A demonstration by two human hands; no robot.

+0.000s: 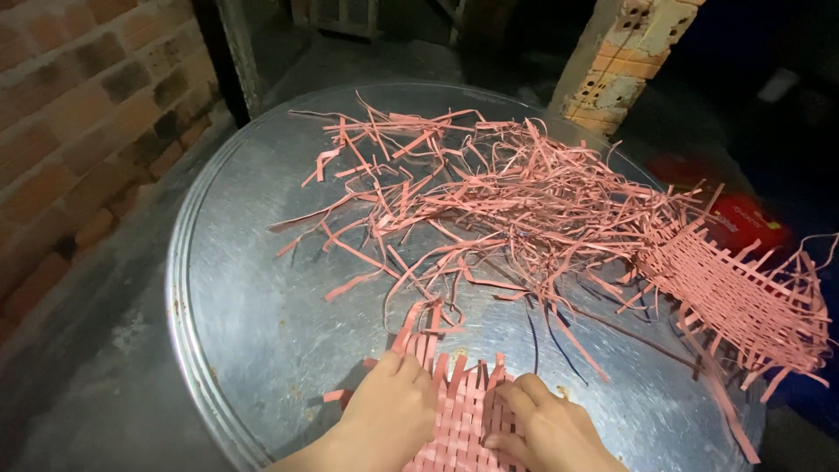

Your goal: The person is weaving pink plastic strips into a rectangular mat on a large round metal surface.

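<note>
A small woven mat of pink strips [461, 411] lies at the near edge of a round metal tray [253, 297]. My left hand [391, 406] rests flat on the mat's left side, its fingers pressing the weave. On the mat's right side my right hand [546, 428] lies with its fingertips on the strips. A loose heap of pink strips [489, 192] spreads over the far half of the tray. Off to the right, a second, larger woven pink piece [743, 301] overhangs the tray's rim.
The tray sits on a grey concrete floor [105, 385]. A brick wall [79, 114] runs along the left. A brick pillar [620, 61] stands behind the tray at the upper right. Something red [743, 214] lies in the dark beyond the right rim.
</note>
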